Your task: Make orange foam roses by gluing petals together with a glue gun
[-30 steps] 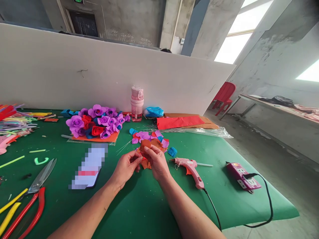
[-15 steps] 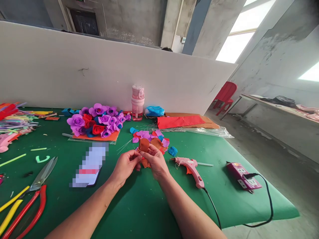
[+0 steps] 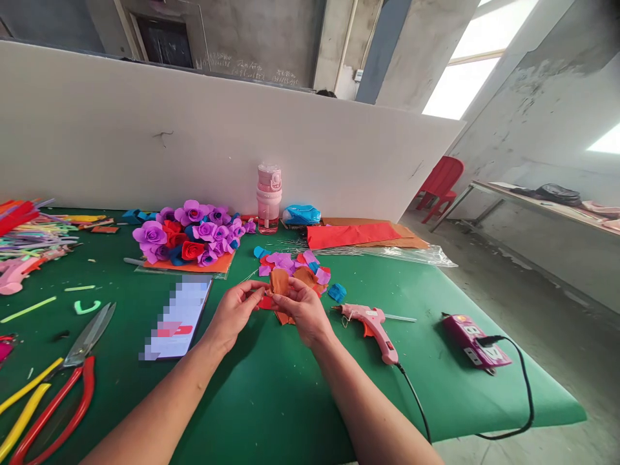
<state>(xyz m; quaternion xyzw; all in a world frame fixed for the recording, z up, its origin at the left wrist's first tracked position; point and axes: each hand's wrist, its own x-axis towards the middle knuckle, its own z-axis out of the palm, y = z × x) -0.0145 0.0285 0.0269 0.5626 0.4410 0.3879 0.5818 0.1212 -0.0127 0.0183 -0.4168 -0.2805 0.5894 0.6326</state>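
A brown curled petal (image 3: 279, 281), looking like paper or thin foam, stands upright between my hands over the green table. My right hand (image 3: 306, 311) pinches its base, thumb in front. The closed fingertips of my left hand (image 3: 237, 311) meet the petal's lower left edge; exactly what lies between them is partly hidden. Just behind and below lies a loose pile of cut petals (image 3: 282, 261) in purple, red, blue and brown, partly covered by my hands. A pink glue gun (image 3: 371, 316) with a clear glue stick rests on its side to the right of my right hand.
Finished purple and red flowers (image 3: 194, 234) sit at the back left. A phone (image 3: 180, 323) and large scissors (image 3: 80, 361) lie left. A pink bottle (image 3: 269, 200), red sheets (image 3: 351, 235) and a white partition (image 3: 194, 142) stand behind. A purple power box (image 3: 477, 342) with a black cord is right.
My left hand has shifted slightly left and its fingers have changed position by the petal's base. A red piece below now shows. The right hand still holds the petal.
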